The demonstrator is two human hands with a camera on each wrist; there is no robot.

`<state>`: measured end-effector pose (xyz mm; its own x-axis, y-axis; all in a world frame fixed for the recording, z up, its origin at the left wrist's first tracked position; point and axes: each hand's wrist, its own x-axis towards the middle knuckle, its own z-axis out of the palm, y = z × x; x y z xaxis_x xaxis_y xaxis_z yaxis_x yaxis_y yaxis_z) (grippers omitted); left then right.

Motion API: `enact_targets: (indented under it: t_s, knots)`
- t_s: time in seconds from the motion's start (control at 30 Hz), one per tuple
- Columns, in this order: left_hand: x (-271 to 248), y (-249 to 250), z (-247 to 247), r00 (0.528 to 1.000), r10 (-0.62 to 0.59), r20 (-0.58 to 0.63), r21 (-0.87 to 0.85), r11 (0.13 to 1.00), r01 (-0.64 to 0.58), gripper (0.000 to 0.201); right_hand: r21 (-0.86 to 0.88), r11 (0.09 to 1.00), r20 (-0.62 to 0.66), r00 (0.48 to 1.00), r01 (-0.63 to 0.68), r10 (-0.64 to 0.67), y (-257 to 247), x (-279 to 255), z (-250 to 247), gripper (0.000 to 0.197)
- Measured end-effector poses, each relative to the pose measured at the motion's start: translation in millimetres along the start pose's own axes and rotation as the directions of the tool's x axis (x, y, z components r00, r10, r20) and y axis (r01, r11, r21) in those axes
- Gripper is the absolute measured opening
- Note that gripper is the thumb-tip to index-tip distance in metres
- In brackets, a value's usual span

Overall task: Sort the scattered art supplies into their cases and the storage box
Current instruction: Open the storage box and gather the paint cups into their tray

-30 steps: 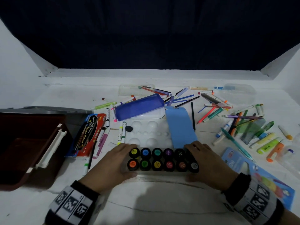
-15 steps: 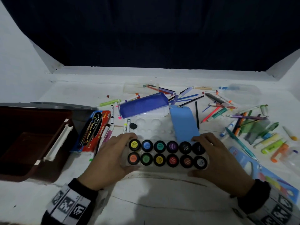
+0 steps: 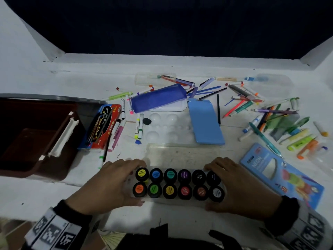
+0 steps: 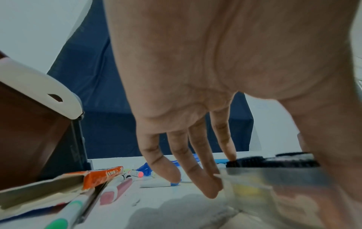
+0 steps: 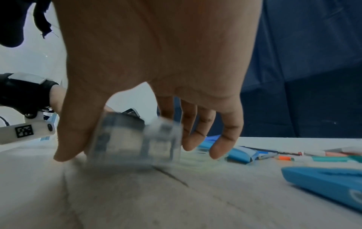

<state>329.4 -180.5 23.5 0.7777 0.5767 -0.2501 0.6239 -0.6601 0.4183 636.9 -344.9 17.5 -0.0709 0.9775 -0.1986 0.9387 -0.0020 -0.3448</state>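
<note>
12 paint pots [image 3: 178, 184] sit in 2 rows of 6 inside a clear case, close to the near table edge, btwn my 2 hands. L hand [image 3: 110, 184] grips the case's left end: fingers curl over the far side by the yellow-capped pot, thumb on the near side. In the L wrist view the fingers [image 4: 197, 173] bend down vs the clear wall, fingertips on it. R hand [image 3: 239, 186] grips the right end the same way, fingers over the far corner, thumb at the near edge; R wrist view shows thumb and fingers either side of the blurred clear case [image 5: 135, 139]. Case looks to rest on the table [image 3: 180, 219], tho I can't tell if it's lifted slightly.

Just beyond the pots lies a clear lid [image 3: 182, 152], flat. Past that, a white palette [image 3: 162, 127] w/ round wells, and a light blue card [image 3: 205, 121] overlapping its right side. A blue pencil pouch [image 3: 158, 98] lies across the palette's far edge.

Far left: the brown storage box [image 3: 36, 134], open, w/ a white latch bar on its rim. Beside it a red/black brush pack [image 3: 104, 125], plus a few markers. Right side: a loose heap of pens, markers and highlighters [image 3: 266, 114], and a blue Neon colour box [image 3: 281, 174] near my R wrist.
</note>
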Motion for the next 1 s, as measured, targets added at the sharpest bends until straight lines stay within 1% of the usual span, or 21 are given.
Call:
enact_targets:
  t_s: [0.1,0.17,0.2,0.23,0.3,0.33,0.4,0.47,0.5,0.57,0.67,0.77,0.83,0.9,0.93,1.0]
  knots:
    - [2,-4,4,1.000,-0.012,0.000,-0.051,0.999,0.012,0.088,-0.035,0.999,0.017,1.000,0.000,0.001,1,2,1,0.093]
    - [3,-5,2,0.999,-0.041,-0.007,-0.172,0.984,0.039,0.082,0.058,0.997,0.021,0.999,-0.043,0.042,4,4,-4,0.092]
    - [4,-5,0,0.998,-0.069,-0.016,-0.257,0.965,0.062,0.074,0.136,0.988,-0.006,0.997,-0.078,0.079,5,5,-6,0.087]
    - [5,-6,-2,0.994,-0.102,-0.029,-0.340,0.936,0.086,0.066,0.202,0.973,-0.061,0.990,-0.111,0.125,7,6,-8,0.079]
    - [10,-6,-5,0.986,-0.162,-0.044,-0.462,0.878,0.124,0.052,0.271,0.945,-0.178,0.956,-0.181,0.234,13,10,-10,0.063]
    - [13,-6,-5,0.982,-0.183,-0.041,-0.496,0.857,0.139,0.049,0.293,0.931,-0.209,0.936,-0.218,0.285,15,12,-11,0.061]
    - [17,-1,-5,0.978,-0.206,-0.028,-0.539,0.827,0.159,0.047,0.327,0.899,-0.199,0.908,-0.292,0.368,21,16,-11,0.066]
    - [21,3,-5,0.976,-0.217,-0.011,-0.568,0.805,0.172,0.046,0.337,0.869,-0.132,0.896,-0.361,0.424,25,18,-12,0.076]
    - [23,6,-5,0.975,-0.224,0.000,-0.580,0.794,0.183,0.045,0.342,0.858,-0.100,0.893,-0.383,0.438,26,20,-12,0.079]
    - [27,10,-6,0.973,-0.228,0.022,-0.596,0.778,0.196,0.046,0.363,0.846,-0.060,0.896,-0.391,0.439,27,22,-10,0.074]
    - [32,17,-8,0.972,-0.230,0.040,-0.607,0.767,0.206,0.050,0.389,0.844,-0.029,0.911,-0.370,0.412,23,23,-9,0.066]
    - [34,19,-10,0.969,-0.243,0.037,-0.633,0.745,0.211,0.050,0.408,0.839,-0.011,0.916,-0.361,0.400,21,23,-9,0.065]
    - [34,15,-9,0.968,-0.250,0.025,-0.660,0.723,0.203,0.050,0.429,0.824,-0.008,0.910,-0.371,0.414,22,24,-8,0.066]
    - [33,9,-8,0.965,-0.263,0.015,-0.682,0.703,0.202,0.060,0.468,0.796,-0.006,0.899,-0.384,0.438,21,24,-8,0.067]
    - [32,8,-8,0.961,-0.276,0.010,-0.692,0.691,0.206,0.060,0.495,0.778,-0.013,0.893,-0.386,0.451,20,24,-7,0.068]
    - [30,9,-9,0.951,-0.310,-0.015,-0.725,0.658,0.203,0.047,0.550,0.748,-0.046,0.881,-0.371,0.471,18,23,-6,0.065]
